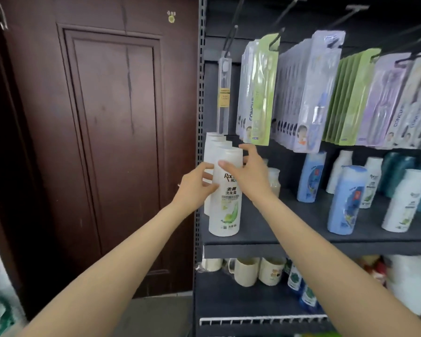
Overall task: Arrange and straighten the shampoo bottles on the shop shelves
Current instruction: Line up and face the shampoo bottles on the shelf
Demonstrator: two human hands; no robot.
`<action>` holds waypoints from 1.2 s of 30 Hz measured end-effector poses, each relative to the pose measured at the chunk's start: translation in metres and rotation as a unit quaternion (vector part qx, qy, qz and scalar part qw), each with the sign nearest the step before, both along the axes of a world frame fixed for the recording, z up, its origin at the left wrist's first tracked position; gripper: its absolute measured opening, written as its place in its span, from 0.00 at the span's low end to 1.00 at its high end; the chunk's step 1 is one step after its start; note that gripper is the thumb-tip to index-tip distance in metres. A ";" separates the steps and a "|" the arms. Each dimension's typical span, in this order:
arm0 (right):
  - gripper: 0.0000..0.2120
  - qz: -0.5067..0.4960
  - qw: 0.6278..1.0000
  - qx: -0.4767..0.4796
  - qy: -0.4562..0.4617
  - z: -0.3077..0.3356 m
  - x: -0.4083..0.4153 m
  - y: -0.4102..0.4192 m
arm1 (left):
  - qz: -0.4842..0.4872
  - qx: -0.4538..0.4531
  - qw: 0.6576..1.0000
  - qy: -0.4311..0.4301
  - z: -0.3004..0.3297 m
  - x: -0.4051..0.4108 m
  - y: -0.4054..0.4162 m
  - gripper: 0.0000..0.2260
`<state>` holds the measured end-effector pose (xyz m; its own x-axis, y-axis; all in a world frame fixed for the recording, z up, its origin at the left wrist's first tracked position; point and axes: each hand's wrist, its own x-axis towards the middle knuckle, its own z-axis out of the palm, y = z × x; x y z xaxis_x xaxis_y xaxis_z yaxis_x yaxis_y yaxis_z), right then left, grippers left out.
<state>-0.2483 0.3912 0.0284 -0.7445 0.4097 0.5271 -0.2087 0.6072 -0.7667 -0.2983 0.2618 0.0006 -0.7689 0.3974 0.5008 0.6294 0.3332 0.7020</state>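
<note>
Both hands were closed around the front white shampoo bottle (225,190), which stood upright at the left end of the dark shelf (289,235), near its front edge. The left hand (195,186) gripped the bottle's left side, thumb lying across the front just beside the label and fingers curled round toward the back. The right hand (249,170) held the upper right side, thumb pressed on the front below the cap and fingers spread past the bottle's shoulder, so the bottle was clamped between the two palms. Directly behind it a row of matching white bottles (213,147) ran back toward the perforated grey upright (201,93) of the rack. Further right on the same shelf stood a blue bottle (345,200) near the front, another blue bottle (311,177) deeper in, and a white bottle with green print (405,200), all upright and well apart from the held one. Above, packaged toothbrushes (309,93) hung from pegs. On the shelf below sat cream mugs (246,271). A dark brown wooden door (107,142) filled the left of the view.
</note>
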 end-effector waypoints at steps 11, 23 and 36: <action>0.29 -0.130 0.991 0.034 0.015 -0.013 -0.015 -0.020 | -0.065 0.058 0.996 -0.018 -0.014 0.000 -0.012 0.23; 0.26 0.006 0.976 -0.204 0.078 -0.011 0.020 -0.004 | -0.119 -0.072 0.987 -0.076 -0.035 0.008 -0.023 0.21; 0.28 0.028 0.981 0.132 0.139 -0.008 0.059 0.015 | -0.073 -0.071 0.994 0.032 -0.024 0.026 -0.045 0.24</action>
<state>-0.1892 0.4066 0.0207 -0.5747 0.1938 0.7951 -0.4258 0.7589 -0.4927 -0.2727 0.2167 -0.0233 -0.6660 0.5727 0.4779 0.7204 0.3277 0.6112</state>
